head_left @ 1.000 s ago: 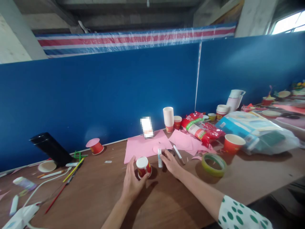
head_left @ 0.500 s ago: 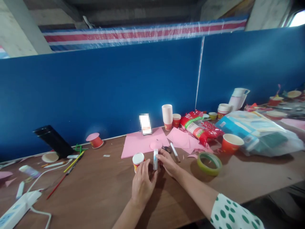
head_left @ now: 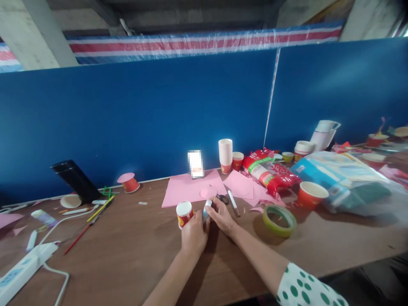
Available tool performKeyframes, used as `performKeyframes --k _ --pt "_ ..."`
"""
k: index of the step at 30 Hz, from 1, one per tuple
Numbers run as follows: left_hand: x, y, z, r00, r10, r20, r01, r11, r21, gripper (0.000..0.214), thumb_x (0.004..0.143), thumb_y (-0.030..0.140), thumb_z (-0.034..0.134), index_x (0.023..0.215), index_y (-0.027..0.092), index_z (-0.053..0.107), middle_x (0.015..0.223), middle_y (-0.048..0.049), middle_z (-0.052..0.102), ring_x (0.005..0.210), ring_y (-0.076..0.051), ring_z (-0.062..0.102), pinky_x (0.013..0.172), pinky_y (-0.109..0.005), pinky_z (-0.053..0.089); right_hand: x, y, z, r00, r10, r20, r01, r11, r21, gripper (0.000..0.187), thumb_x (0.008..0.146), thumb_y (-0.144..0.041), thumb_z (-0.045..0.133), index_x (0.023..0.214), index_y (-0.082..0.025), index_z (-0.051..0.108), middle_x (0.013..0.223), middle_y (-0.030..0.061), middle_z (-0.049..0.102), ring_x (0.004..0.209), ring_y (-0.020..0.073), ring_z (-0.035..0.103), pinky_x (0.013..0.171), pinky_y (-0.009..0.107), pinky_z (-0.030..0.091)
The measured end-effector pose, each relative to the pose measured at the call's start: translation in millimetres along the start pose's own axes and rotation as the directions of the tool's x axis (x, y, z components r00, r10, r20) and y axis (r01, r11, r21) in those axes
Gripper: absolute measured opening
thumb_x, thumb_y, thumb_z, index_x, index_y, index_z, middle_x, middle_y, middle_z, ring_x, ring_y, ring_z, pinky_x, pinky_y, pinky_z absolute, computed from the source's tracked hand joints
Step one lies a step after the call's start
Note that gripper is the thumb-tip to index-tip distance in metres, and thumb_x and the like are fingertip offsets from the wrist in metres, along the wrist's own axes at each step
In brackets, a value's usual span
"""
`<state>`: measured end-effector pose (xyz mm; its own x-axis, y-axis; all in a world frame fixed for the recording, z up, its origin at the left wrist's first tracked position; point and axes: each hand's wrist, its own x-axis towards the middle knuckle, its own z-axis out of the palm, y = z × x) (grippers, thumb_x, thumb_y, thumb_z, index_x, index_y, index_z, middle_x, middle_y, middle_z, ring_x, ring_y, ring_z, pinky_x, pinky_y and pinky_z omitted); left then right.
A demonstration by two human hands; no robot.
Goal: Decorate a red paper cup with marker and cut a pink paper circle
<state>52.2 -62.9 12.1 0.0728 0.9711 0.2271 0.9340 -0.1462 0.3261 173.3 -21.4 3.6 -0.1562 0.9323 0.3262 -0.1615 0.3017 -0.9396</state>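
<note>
Both my hands meet over a small white glue stick (head_left: 206,209) at the middle of the brown table (head_left: 127,255). My left hand (head_left: 193,234) is closed round its lower end. My right hand (head_left: 220,216) grips its upper end with the fingers curled. An upturned red paper cup with a white base (head_left: 184,213) stands just left of my left hand, apart from it. A pink paper circle (head_left: 207,193) lies on a pink sheet (head_left: 188,191) just beyond my hands.
A roll of green tape (head_left: 279,219) and a red cup (head_left: 311,194) lie to the right, beside a plastic bag (head_left: 347,178) and a red packet (head_left: 269,172). A marker (head_left: 233,202) and scissors lie by the pink sheet. Pencils, a power strip (head_left: 22,270) and a black stand (head_left: 75,180) are left.
My left hand let go of the upturned cup and moved right onto the glue stick that my right hand holds. The stick now tilts. The view shifted slightly left.
</note>
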Motion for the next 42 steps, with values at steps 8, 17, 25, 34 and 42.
performKeyframes --k 8,17,25,34,42 --pt "-5.6 3.7 6.5 1.000 0.008 0.017 -0.010 0.994 0.105 0.025 0.091 0.037 0.034 0.092 0.018 0.051 0.081 -0.0072 0.068 0.069 -0.023 0.066 0.051 -0.028 0.036 4.4 5.1 -2.5 0.994 0.020 -0.104 -0.038 0.984 -0.176 0.032 0.081 -0.048 0.051 0.067 -0.021 0.042 0.054 -0.0060 0.037 0.049 0.0100 0.035 0.047 0.023 0.029" --pt "-5.9 -0.6 5.3 1.000 -0.006 0.012 0.005 0.999 0.054 0.031 0.092 0.046 0.032 0.089 0.020 0.049 0.080 -0.0056 0.068 0.071 -0.021 0.065 0.052 -0.026 0.035 3.6 6.2 -0.4 0.998 0.053 -0.041 -0.058 0.990 -0.130 0.025 0.084 -0.040 0.045 0.069 -0.021 0.038 0.056 -0.0069 0.032 0.049 0.0091 0.032 0.047 0.022 0.029" --pt "-8.2 -0.4 8.2 0.999 0.042 0.002 -0.043 0.998 0.050 0.025 0.092 0.036 0.032 0.098 0.020 0.049 0.086 -0.0062 0.069 0.074 -0.022 0.066 0.052 -0.027 0.037 -0.4 2.7 0.5 1.000 0.014 -0.021 -0.018 0.974 -0.226 0.023 0.084 -0.034 0.045 0.065 -0.021 0.043 0.058 -0.0047 0.038 0.056 0.0115 0.037 0.052 0.023 0.032" --pt "-9.8 4.6 7.1 0.995 0.024 0.096 -0.027 0.999 0.033 0.027 0.093 0.036 0.029 0.095 0.017 0.049 0.080 -0.0089 0.068 0.071 -0.023 0.067 0.054 -0.027 0.039 1.0 7.9 1.3 0.997 -0.014 -0.081 -0.013 0.949 -0.316 0.033 0.082 -0.040 0.051 0.057 -0.020 0.041 0.053 -0.0051 0.038 0.052 0.0106 0.036 0.051 0.024 0.029" --pt "-16.7 5.6 8.3 0.995 0.049 0.082 -0.049 0.999 -0.010 0.030 0.094 0.040 0.026 0.092 0.020 0.049 0.076 -0.0060 0.068 0.069 -0.022 0.066 0.052 -0.026 0.035 11.3 18.2 -7.2 0.979 -0.001 -0.205 -0.054 0.963 -0.262 0.040 0.087 -0.052 0.037 0.059 -0.022 0.033 0.052 -0.0063 0.030 0.048 0.0099 0.029 0.047 0.024 0.026"
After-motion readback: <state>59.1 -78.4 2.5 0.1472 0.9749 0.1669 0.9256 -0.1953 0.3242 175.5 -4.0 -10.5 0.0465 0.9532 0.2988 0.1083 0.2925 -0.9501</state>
